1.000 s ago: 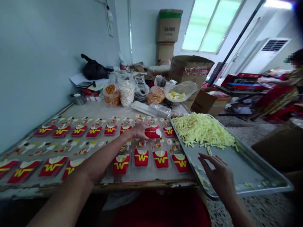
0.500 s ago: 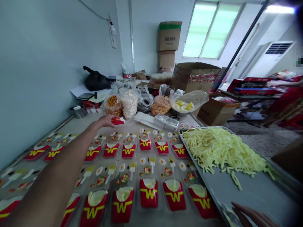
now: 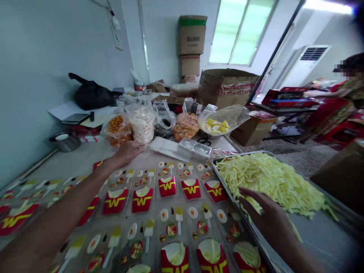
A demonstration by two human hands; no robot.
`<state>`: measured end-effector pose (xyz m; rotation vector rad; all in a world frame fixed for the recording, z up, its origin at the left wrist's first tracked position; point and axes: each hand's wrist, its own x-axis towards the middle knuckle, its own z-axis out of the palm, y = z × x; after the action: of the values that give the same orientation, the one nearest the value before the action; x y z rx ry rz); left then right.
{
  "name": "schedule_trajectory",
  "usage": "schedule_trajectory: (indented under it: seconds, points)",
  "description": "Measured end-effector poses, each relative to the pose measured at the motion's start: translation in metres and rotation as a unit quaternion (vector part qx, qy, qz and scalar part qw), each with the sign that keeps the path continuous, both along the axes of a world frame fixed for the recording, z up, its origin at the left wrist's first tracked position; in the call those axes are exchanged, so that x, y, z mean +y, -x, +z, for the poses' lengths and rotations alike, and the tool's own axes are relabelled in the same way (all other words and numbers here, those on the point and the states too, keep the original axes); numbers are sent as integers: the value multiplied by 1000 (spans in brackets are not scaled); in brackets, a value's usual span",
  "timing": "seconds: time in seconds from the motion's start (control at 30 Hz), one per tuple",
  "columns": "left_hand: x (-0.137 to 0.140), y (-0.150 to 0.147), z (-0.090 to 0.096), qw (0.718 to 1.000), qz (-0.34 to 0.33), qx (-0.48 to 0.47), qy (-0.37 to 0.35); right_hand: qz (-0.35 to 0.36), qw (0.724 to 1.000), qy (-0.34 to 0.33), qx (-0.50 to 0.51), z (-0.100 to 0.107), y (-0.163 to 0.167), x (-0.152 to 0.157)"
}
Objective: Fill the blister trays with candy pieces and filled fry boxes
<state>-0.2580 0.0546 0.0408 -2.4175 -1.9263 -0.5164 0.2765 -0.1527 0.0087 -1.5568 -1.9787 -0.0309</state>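
My left hand (image 3: 129,151) reaches over the far part of the table, just in front of the bags, fingers stretched to the right. Nothing shows in it. Beside its wrist a red toy fries carton (image 3: 98,165) lies partly behind my forearm. My right hand (image 3: 263,210) is over the left rim of the metal tray (image 3: 318,242), fingers apart at the edge of a heap of pale yellow toy fries (image 3: 273,182). Rows of clear blister trays (image 3: 170,204) hold red cartons marked with a yellow W, tiny eggs, pizzas and ice lollies. Some cartons contain fries.
Bags of small pieces, such as orange (image 3: 186,127), white (image 3: 140,123) and yellow ones (image 3: 217,125), line the back. Scissors (image 3: 204,142), a metal cup (image 3: 65,142) and cardboard boxes (image 3: 227,87) are near. A co-worker (image 3: 347,91) stands far right.
My right hand has moved from the tray's near edge up and left to the fries. The carton at my left hand's fingers is no longer there. The view has shifted.
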Motion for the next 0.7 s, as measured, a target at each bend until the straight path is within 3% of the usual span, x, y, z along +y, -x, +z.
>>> schedule_trajectory:
  seconds: [0.1,0.17,0.23,0.33,0.47,0.6,0.7]
  points:
    - [31,-56,4,997,-74,35,17,35,999,-14,-21,21,45,89]
    - [52,-74,7,997,-60,52,17,19,998,-2,-56,29,69,151]
    - [70,-73,9,998,-12,65,19,-19,993,40,-109,28,90,203]
    - [83,-51,4,994,71,77,38,-11,977,123,-174,15,114,257]
    - [85,-35,-15,987,130,65,68,37,956,193,-216,-4,126,284]
    - [81,-50,-30,983,151,31,98,-8,969,111,-220,-5,105,285]
    - [67,-64,-22,983,157,23,96,-19,969,100,-224,6,82,278]
